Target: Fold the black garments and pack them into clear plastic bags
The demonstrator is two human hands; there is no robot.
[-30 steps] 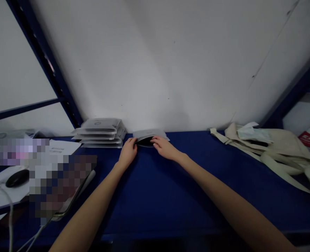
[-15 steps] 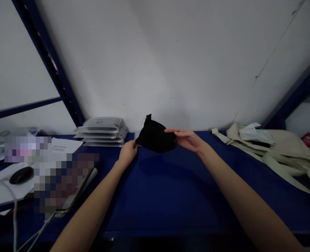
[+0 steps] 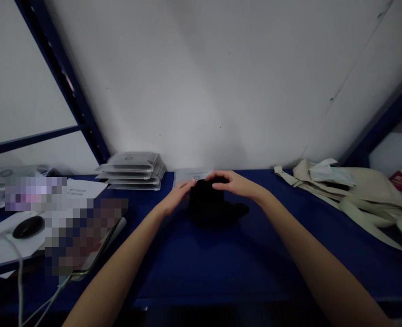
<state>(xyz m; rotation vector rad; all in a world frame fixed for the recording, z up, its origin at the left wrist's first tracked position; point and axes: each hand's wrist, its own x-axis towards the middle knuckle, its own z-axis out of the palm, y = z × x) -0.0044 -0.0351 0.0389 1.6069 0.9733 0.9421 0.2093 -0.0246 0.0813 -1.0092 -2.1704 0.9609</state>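
Observation:
A black cloth item (image 3: 209, 206) lies on the blue table (image 3: 214, 268), in the middle, with one part pointing right. My left hand (image 3: 180, 194) is at its upper left edge, fingertips pressed against the cloth. My right hand (image 3: 230, 182) is over its top right, the fingers curved and the thumb apart from them, touching the cloth's upper edge. Behind the cloth lies a clear plastic bag (image 3: 187, 175), partly hidden by the hands.
Clear plastic pouches (image 3: 133, 170) are stacked at the back left. Farther left are papers (image 3: 81, 190), a black mouse (image 3: 28, 227) and white cables (image 3: 20, 281). A beige cloth bag (image 3: 367, 186) with straps lies on the right, before the white wall (image 3: 214, 91).
The black cloth has come down onto the table, nearer to me, and changed shape. My left hand has moved right to its edge; more of the plastic bag behind shows.

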